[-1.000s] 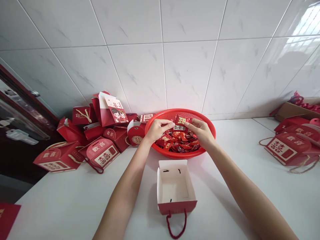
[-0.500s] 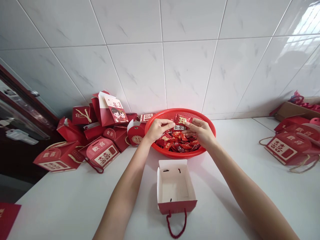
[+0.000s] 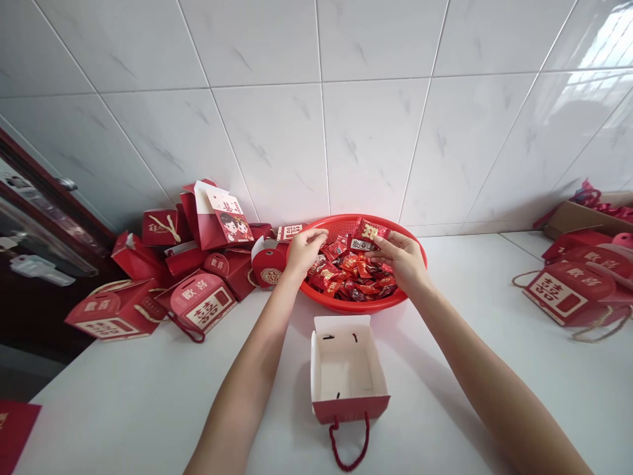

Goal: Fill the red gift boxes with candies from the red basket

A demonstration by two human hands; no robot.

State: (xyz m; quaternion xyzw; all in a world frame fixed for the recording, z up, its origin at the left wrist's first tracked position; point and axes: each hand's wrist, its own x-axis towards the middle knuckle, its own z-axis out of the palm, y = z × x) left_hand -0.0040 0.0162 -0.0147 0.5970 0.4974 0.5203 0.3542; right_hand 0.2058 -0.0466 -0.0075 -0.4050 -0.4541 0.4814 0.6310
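A red oval plastic basket (image 3: pixel 346 306) stands against the tiled wall, with many red-wrapped candies (image 3: pixel 363 288) inside. My right hand (image 3: pixel 403 260) is over its right side, thumb and fingers closed on a larger red packet (image 3: pixel 370 236) with gold and white print. Over the basket's left side is my left hand (image 3: pixel 307 252), its thumb and fingertips pressed together; whatever lies between them is too small to make out. In front of the basket sits an open red box (image 3: pixel 350 369), white inside, with a dark red cord handle hanging toward me.
Red gift boxes (image 3: pixel 202 307) with cord handles are piled on the left of the white table (image 3: pixel 445 415). More boxes (image 3: pixel 576 290) and an open carton (image 3: pixel 568 216) stand at the right. A red corner piece (image 3: pixel 17 429) shows at the lower left.
My left hand has come off the packet and moved slightly left. The packet has shifted a little right and up in my right hand, uncovering more candies.
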